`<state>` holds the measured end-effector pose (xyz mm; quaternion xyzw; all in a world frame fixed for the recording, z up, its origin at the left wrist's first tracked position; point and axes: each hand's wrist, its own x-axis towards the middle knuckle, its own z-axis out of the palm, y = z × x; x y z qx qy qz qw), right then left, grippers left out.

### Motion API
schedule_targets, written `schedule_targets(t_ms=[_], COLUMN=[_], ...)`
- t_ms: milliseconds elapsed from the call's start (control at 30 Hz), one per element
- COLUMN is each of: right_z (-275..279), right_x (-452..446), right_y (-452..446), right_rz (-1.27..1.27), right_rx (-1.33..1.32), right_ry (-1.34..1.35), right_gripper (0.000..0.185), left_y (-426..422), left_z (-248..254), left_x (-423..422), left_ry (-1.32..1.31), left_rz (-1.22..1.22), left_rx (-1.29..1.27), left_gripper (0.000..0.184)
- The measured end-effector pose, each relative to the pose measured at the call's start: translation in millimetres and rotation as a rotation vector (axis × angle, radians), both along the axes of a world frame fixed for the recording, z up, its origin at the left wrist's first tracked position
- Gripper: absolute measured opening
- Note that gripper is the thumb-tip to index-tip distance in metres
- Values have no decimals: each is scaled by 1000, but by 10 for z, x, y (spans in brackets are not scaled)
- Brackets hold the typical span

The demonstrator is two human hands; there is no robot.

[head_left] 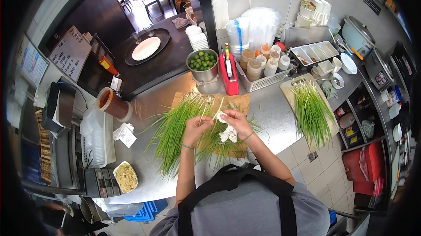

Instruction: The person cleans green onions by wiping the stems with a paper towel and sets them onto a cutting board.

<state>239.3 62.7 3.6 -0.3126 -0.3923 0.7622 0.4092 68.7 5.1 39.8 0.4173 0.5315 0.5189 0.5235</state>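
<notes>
Over the steel counter, my left hand [196,131] is closed in a pinch on the pale end of a thin green-onion stalk [203,114]. Close to its right, my right hand [237,124] grips a crumpled white cloth [228,134], perhaps paper, which hangs below the fingers. Another pale stem stands up by the right fingertips; which hand has it, I cannot tell. Beneath my hands, a large heap of green onions [177,128] lies partly on brown paper [239,101], tips towards me. A second bunch of green onions [311,111] rests on a cutting board [288,92] at the right.
Behind the paper stand a metal pot of small green citrus [205,77], a red holder [229,76] and a basket of sauce bottles [264,86]. At the left are a container of reddish-brown liquid [113,103], a plastic-lidded basket [105,141] and a tub of pale chopped food [126,178].
</notes>
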Motion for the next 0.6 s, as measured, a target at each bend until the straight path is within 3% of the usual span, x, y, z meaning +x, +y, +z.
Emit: schedule_targets(t_ms=[67,167,267,367,467,600], right_z=[-17,86,79,-21,51,128], right_x=[-4,-2,-61,-80,-39,-8], right_y=[5,-26,-63,-27,-44,-83], right_rz=[-58,-68,-46,-51,-48,34], right_rx=[-9,-60,-16,-17,-34,-68], right_ry=[31,29,1,38,46,62], right_gripper=[15,15,14,14,12,11], left_y=[29,39,-17,-81,-50,-33], left_z=[-157,-184,23,172,118,17], left_x=[-1,27,224,329,303,215], left_ry=[10,305,603,680,676,361], left_rz=[64,157,217,176,339,134], left_rx=[109,132,208,179,347,134], left_gripper=[8,11,15,17,18,21])
